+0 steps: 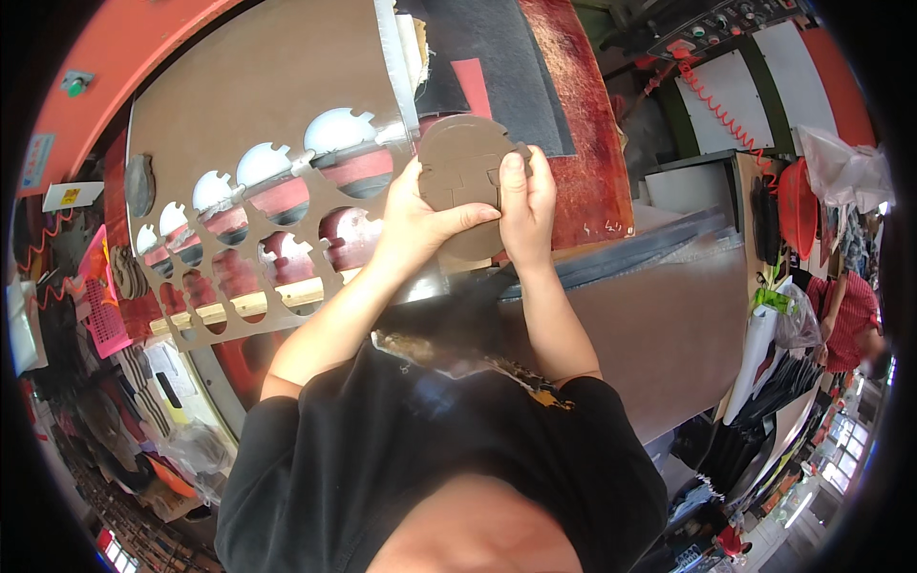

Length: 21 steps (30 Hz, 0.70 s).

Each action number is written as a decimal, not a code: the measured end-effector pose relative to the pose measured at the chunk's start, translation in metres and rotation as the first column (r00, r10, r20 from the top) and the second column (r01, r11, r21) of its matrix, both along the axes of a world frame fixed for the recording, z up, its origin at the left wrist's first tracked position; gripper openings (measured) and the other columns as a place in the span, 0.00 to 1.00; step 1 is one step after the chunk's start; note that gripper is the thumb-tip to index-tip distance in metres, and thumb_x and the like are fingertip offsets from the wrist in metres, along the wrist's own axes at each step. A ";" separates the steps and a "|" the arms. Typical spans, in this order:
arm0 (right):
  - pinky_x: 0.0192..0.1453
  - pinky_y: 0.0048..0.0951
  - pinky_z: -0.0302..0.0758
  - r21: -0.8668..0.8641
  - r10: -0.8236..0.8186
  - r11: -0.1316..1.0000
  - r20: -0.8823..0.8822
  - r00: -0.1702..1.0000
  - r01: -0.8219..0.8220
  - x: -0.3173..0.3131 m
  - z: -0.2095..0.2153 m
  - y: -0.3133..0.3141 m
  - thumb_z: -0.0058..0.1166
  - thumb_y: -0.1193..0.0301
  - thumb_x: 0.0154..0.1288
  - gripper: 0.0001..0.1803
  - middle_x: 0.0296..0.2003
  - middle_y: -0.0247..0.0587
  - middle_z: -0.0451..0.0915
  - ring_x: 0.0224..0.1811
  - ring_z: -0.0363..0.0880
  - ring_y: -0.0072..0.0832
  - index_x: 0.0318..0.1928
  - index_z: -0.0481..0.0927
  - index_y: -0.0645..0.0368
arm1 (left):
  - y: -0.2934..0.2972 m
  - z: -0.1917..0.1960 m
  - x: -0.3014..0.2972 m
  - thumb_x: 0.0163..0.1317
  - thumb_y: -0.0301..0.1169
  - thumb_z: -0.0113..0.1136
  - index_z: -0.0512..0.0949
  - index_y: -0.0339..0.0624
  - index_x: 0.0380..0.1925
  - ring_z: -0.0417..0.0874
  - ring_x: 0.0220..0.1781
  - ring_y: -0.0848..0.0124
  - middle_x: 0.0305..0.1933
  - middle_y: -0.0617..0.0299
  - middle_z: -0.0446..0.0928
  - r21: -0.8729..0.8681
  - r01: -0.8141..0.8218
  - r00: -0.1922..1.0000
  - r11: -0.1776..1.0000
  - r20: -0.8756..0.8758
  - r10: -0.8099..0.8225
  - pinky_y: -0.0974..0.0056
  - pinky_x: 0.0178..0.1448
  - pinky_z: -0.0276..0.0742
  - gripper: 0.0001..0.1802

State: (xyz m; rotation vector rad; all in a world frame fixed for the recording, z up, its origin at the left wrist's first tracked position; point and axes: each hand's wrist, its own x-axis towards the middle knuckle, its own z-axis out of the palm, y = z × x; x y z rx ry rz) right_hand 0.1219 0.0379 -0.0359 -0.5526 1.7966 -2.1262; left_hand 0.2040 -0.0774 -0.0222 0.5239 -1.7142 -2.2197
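Both my hands grip a round brown cut-out piece [458, 158] with small tabs on its rim, held up in the middle of the view. My left hand [413, 222] clasps its lower left edge, thumb across the face. My right hand [527, 215] holds its right side, thumb pressed flat on the front. Left of the piece hangs the brown sheet [248, 105] it matches, with several round tabbed holes punched out of it.
A red machine bed [573, 124] with a dark grey mat [497, 57] lies behind the piece. A control panel with a red coiled cord [721, 105] is at upper right. A person in a red shirt [850, 315] stands at the right edge. Stacked cut pieces sit at the left.
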 end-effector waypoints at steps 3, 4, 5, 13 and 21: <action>0.41 0.21 0.71 -0.065 0.078 0.995 0.071 0.994 -0.073 -0.003 0.009 -0.001 0.44 0.61 0.78 0.16 0.34 0.29 0.76 0.36 0.71 0.15 0.39 0.75 0.61 | -0.005 0.002 0.002 0.51 0.27 0.76 0.71 0.35 0.57 0.79 0.55 0.70 0.54 0.58 0.78 0.374 0.104 0.993 0.922 0.005 -0.114 0.63 0.59 0.76 0.33; 0.41 0.20 0.71 -0.117 0.091 0.990 0.133 0.987 -0.076 -0.002 0.011 -0.002 0.43 0.61 0.78 0.16 0.34 0.28 0.76 0.35 0.70 0.14 0.38 0.75 0.61 | -0.006 0.002 0.002 0.51 0.26 0.76 0.71 0.35 0.58 0.79 0.55 0.69 0.54 0.58 0.78 0.507 0.124 0.991 0.853 -0.026 -0.128 0.63 0.59 0.77 0.34; 0.41 0.20 0.71 -0.160 0.104 0.985 0.198 0.975 -0.072 -0.002 0.013 -0.003 0.42 0.60 0.79 0.17 0.34 0.28 0.76 0.35 0.71 0.14 0.39 0.76 0.61 | -0.006 0.002 0.003 0.51 0.26 0.76 0.71 0.35 0.58 0.79 0.55 0.68 0.54 0.57 0.77 0.533 0.135 0.990 0.836 -0.032 -0.139 0.62 0.60 0.77 0.34; 0.44 0.21 0.75 -0.323 0.199 0.946 0.508 0.838 -0.029 0.005 0.018 -0.005 0.40 0.57 0.79 0.20 0.39 0.33 0.79 0.39 0.77 0.17 0.45 0.77 0.62 | -0.005 -0.009 0.004 0.53 0.27 0.75 0.70 0.33 0.58 0.81 0.54 0.65 0.54 0.55 0.77 0.715 0.268 0.963 0.645 -0.199 -0.179 0.58 0.60 0.79 0.33; 0.46 0.22 0.75 -0.015 0.252 0.968 0.127 0.960 -0.252 0.009 0.005 0.005 0.47 0.60 0.77 0.17 0.42 0.34 0.80 0.41 0.76 0.16 0.49 0.77 0.63 | -0.010 -0.004 0.009 0.56 0.27 0.73 0.71 0.33 0.55 0.80 0.54 0.68 0.52 0.56 0.78 0.422 -0.050 0.999 0.905 0.040 0.036 0.61 0.59 0.77 0.29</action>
